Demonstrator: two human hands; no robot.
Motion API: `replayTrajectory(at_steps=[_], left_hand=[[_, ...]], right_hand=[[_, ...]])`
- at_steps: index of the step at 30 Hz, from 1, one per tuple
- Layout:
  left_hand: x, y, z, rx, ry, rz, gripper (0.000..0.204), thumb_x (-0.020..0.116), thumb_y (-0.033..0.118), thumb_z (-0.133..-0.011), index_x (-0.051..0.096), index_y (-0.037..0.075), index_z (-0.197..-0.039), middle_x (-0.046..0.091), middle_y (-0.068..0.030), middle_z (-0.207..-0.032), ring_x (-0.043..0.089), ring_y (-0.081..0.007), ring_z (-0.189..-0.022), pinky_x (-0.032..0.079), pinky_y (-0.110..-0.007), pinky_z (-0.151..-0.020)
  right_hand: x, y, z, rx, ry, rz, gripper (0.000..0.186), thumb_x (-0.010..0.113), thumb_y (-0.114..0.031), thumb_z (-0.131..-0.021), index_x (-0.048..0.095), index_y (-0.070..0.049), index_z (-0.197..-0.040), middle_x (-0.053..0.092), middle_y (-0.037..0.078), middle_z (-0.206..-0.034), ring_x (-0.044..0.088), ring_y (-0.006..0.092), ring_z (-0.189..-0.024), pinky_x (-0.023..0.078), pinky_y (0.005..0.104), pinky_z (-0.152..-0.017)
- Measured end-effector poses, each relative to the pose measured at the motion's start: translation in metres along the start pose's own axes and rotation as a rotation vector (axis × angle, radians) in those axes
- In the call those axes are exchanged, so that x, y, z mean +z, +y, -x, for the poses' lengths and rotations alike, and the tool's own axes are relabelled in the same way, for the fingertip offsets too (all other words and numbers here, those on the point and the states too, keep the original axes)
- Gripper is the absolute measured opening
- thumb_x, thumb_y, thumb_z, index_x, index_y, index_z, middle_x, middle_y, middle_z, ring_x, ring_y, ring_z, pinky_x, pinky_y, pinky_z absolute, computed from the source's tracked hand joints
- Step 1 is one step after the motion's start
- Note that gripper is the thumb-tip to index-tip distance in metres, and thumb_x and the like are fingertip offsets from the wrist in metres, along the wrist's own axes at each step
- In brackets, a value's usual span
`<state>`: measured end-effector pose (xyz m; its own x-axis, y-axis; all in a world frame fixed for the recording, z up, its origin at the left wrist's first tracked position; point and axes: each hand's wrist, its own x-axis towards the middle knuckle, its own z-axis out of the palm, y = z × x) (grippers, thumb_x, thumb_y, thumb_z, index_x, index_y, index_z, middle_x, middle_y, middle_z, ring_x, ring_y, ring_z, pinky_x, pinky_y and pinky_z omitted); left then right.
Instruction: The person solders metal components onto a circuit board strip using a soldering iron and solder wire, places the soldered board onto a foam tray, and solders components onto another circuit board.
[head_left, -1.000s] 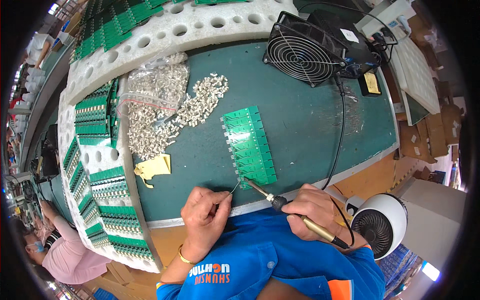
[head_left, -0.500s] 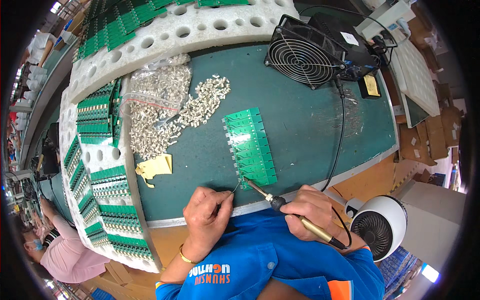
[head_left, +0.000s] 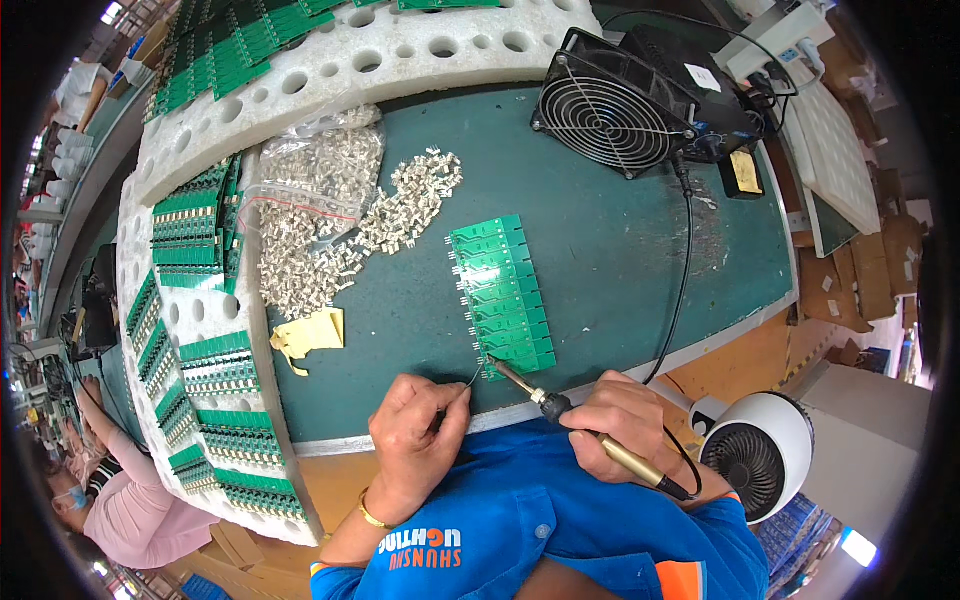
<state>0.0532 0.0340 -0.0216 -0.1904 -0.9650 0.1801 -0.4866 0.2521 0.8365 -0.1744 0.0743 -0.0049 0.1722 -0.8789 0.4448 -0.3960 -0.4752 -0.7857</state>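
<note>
A green circuit board panel (head_left: 505, 295) lies on the dark green bench mat, with small metal connectors along its left edge. My right hand (head_left: 620, 425) grips a soldering iron (head_left: 625, 455) like a pen. The iron's tip rests at the lower left corner of the panel. My left hand (head_left: 415, 425) is closed in a pinch on a thin solder wire (head_left: 473, 377), whose end reaches the same corner close to the iron's tip. Loose silver connectors (head_left: 415, 195) lie in a heap beyond the panel, beside an open plastic bag (head_left: 320, 170) of the same parts.
White foam trays (head_left: 290, 120) with green boards stand at the left and back. A black fan (head_left: 610, 115) sits at the back right; the iron's black cable (head_left: 683, 280) runs down from there. A yellow cloth (head_left: 310, 335) lies left. A white fan (head_left: 760, 455) stands right. Another person (head_left: 140, 510) works far left.
Almost nothing differs. My left hand has shifted very slightly to the right with the wire; the iron's tip stays at the panel's corner.
</note>
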Motion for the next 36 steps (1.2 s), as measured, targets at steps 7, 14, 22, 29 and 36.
replayTrajectory(at_steps=[7,14,22,29,36], left_hand=[[0.0,0.0024,-0.0038,0.006,-0.015,-0.012,0.013,0.076,-0.007,-0.072,0.072,0.002,-0.081,0.058,-0.005,-0.068,0.053,-0.0127,-0.058,0.04,-0.026,-0.05],[0.0013,0.0007,-0.0036,0.018,-0.008,-0.001,0.012,0.076,-0.006,-0.072,0.072,0.002,-0.081,0.058,-0.0048,-0.068,0.052,-0.0123,-0.057,0.039,-0.026,-0.049],[0.0028,0.0036,-0.0065,0.003,-0.011,0.0,0.011,0.076,-0.006,-0.073,0.071,0.002,-0.08,0.057,-0.0047,-0.068,0.051,-0.0117,-0.056,0.038,-0.026,-0.048],[0.0028,0.002,-0.0085,0.028,-0.025,-0.022,0.012,0.076,-0.003,-0.073,0.071,0.003,-0.081,0.062,-0.0084,-0.071,0.06,-0.0174,-0.056,0.047,-0.029,-0.048],[0.0042,0.002,-0.0058,0.023,-0.023,0.006,0.013,0.076,-0.006,-0.072,0.071,0.002,-0.08,0.056,-0.0041,-0.067,0.05,-0.0116,-0.056,0.039,-0.026,-0.048]], right_hand=[[0.0021,0.0012,-0.0004,-0.01,0.02,0.0,0.023,0.071,0.001,-0.07,0.066,-0.005,-0.091,0.059,0.004,-0.061,0.055,0.0185,-0.049,0.04,0.0312,-0.05],[0.0021,0.001,-0.0009,-0.012,0.017,0.009,0.025,0.071,0.002,-0.067,0.066,-0.006,-0.09,0.058,0.003,-0.061,0.054,0.018,-0.048,0.039,0.0305,-0.05],[0.0018,0.001,-0.0002,-0.025,0.003,0.033,0.027,0.072,0.002,-0.067,0.065,-0.006,-0.092,0.056,0.002,-0.06,0.053,0.0179,-0.047,0.039,0.0306,-0.049],[0.0019,0.0,-0.0005,-0.048,-0.017,0.045,0.028,0.073,-0.001,-0.069,0.065,-0.005,-0.095,0.056,0.002,-0.06,0.054,0.0179,-0.048,0.039,0.0312,-0.049],[-0.0015,-0.0025,0.0018,-0.069,-0.076,0.092,0.03,0.075,-0.004,-0.069,0.065,-0.004,-0.097,0.057,0.002,-0.061,0.056,0.0167,-0.05,0.04,0.0306,-0.049]])
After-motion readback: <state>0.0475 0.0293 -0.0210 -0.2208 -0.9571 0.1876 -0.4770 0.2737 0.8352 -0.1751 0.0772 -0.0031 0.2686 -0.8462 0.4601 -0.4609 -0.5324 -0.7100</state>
